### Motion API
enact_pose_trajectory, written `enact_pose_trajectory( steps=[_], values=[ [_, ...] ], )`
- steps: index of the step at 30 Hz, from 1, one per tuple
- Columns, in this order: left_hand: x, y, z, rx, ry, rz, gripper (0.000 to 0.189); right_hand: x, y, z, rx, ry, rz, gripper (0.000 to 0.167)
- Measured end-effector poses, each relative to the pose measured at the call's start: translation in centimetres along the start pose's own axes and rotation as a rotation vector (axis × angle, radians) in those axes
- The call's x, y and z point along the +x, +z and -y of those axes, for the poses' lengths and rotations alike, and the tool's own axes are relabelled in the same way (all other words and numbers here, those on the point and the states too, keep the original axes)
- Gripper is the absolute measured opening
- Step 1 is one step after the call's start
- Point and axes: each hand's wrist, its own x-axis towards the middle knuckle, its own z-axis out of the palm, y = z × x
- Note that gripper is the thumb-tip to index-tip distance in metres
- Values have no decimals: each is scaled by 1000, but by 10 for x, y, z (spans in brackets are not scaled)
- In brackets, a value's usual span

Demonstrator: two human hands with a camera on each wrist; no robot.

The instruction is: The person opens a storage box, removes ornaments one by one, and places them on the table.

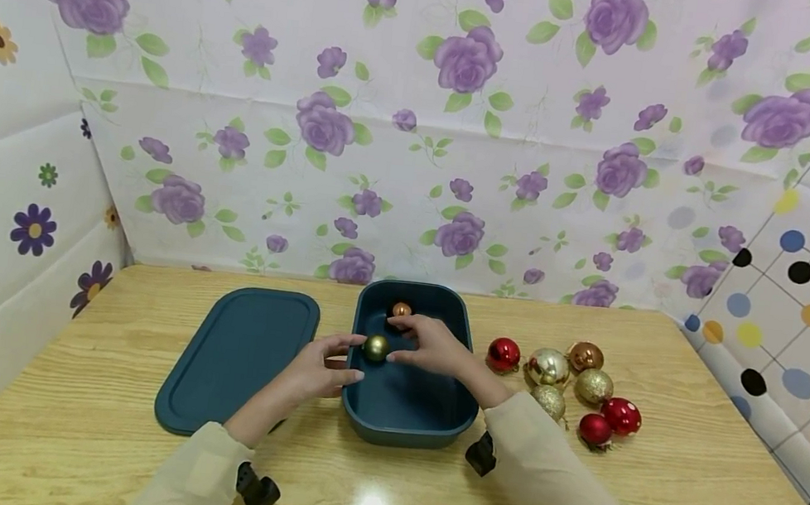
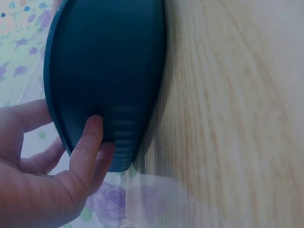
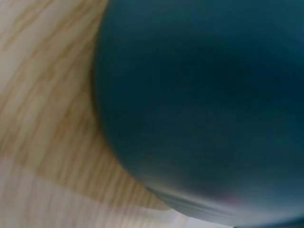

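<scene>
A dark teal storage box (image 1: 403, 431) stands on the table. My left hand (image 1: 320, 369) grips its left wall; in the left wrist view, some fingers (image 2: 85, 142) press the outer side while others pass behind the rim. Inside the box, a green-gold bauble (image 1: 376, 348) lies near the left wall and a copper bauble (image 1: 402, 310) sits at the far end. My right hand (image 1: 435, 346) reaches over the right wall, spread fingers beside both baubles; touch cannot be told. The right wrist view shows only the box's outer side (image 3: 199, 118), blurred.
A flat teal lid (image 1: 244, 351) lies left of the box. To the right, several baubles cluster on the table: red (image 1: 503, 354), shiny gold (image 1: 548, 368), copper (image 1: 586, 356), glittery gold (image 1: 595, 386) and a white-spotted red one (image 1: 621, 415). Flowered cloth (image 1: 398, 185) hangs behind.
</scene>
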Motion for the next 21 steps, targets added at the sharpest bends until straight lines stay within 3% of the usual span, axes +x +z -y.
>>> enact_pose_trajectory(
  steps=[6,13,21],
  values=[
    [0,0,0,-6,-2,1,50,5,8,2,6,21,63,61],
    [0,0,1,-2,2,6,50,8,15,4,-62,-39,144,61],
    [-2,-1,-1,-14,11,19,50,10,19,7,-71,-67,95,41]
  ],
)
